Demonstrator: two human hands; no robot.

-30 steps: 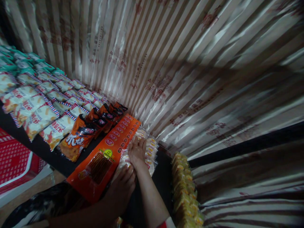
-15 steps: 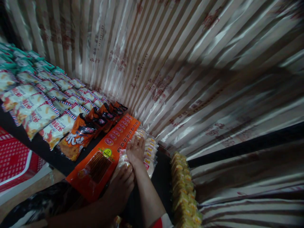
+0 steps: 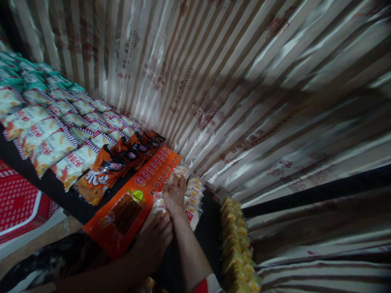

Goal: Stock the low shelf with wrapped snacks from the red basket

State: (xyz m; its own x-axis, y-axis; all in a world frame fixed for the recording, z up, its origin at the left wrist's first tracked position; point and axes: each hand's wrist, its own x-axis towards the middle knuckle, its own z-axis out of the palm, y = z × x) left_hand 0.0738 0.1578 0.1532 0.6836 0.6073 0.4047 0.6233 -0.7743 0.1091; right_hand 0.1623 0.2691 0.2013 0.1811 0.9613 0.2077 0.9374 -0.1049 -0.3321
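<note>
My left hand [image 3: 155, 240] has its fingers curled over the near end of a row of clear packets [image 3: 158, 200] holding pale, round snacks, perhaps rice crackers. Farther along that row, my right hand [image 3: 174, 197] grips the packets from above, its fingertips near the far end. A second row of similar packets [image 3: 193, 199] stands just right of my right hand. On the left, a large orange bag [image 3: 134, 199] with a clear window showing brown sticks lies against the held row. My palms and the undersides of the packets are hidden.
Orange-and-black snack bags [image 3: 100, 175], white snack bags [image 3: 58, 150] and green bags [image 3: 30, 71] fill the left of the dark shelf. Yellow packets [image 3: 236, 248] form a row on the right. Behind is a pleated printed curtain [image 3: 195, 93]. A red basket [image 3: 18, 203] sits lower left.
Both hands stay on the same row of packets, with hardly any movement. The view has shifted very slightly.
</note>
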